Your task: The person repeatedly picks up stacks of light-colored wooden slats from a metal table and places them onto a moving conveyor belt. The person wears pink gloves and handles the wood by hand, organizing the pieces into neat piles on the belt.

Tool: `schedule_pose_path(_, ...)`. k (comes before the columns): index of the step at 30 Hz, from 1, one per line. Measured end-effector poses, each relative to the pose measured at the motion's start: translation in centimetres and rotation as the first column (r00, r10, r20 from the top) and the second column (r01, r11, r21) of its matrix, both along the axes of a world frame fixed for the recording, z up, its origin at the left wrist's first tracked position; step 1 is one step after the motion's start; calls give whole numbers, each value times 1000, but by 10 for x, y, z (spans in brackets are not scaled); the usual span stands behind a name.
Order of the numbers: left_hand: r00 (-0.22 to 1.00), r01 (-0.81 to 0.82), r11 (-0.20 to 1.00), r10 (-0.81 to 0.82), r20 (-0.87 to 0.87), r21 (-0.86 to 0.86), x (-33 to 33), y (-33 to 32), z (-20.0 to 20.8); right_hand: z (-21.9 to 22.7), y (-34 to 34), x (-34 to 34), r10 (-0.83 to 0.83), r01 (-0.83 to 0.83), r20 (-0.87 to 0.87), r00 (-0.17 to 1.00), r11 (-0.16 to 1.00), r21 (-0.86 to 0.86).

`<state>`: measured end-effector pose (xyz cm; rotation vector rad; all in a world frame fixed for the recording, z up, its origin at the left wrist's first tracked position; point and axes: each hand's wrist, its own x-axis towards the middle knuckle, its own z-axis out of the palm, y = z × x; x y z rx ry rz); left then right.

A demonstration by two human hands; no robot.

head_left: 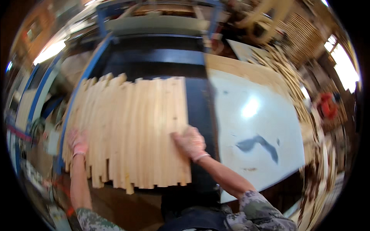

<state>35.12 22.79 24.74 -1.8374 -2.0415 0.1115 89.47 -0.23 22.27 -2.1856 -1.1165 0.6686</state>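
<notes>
Pale wooden slats (142, 127) lie side by side on a black conveyor belt (200, 104). Their near and far ends are uneven. My left hand (78, 142), in a pinkish-white glove, rests with fingers stretched out on the slats at the left edge of the row. On the opposite side, my gloved right hand (190, 142) presses against the outermost slat, its thumb apart over the wood and its other fingers extended. Neither hand is wrapped round a slat. Slight blur softens the fingers.
Blue rails (86, 71) edge the belt, which runs to a blue-framed machine (158, 24) at the far end. A pale sheet-topped table (266, 127) adjoins it on the right, with thin wood strips (285, 73) heaped beyond. Something red (328, 106) sits farther right.
</notes>
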Motion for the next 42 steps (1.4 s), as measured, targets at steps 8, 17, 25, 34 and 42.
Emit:
schedule_pose_path(8,-123,546,682,-509,852,487,172,20,100,96,1,-121,478,-322,-528,702,874,364)
schedule_pose_path(17,-250,962,177,256,934,208,250,-184,141,107,-268,-224,155,-29,-933,325,988,154)
schedule_pose_path(25,493,808,-498,279,824,-315,307,-441,52,-111,-620,-316,-825,649,-303,477,563,-511)
schedule_pose_path(34,910,352,122,-278,309,-928,328,-480,-176,-134,-718,-424,-819,577,-344,-460,19,-817)
schedule_pose_path(42,415,431,-93,-863,288,-898,350,-484,-237,-156,-701,-431,-671,524,-344,-657,-78,-848)
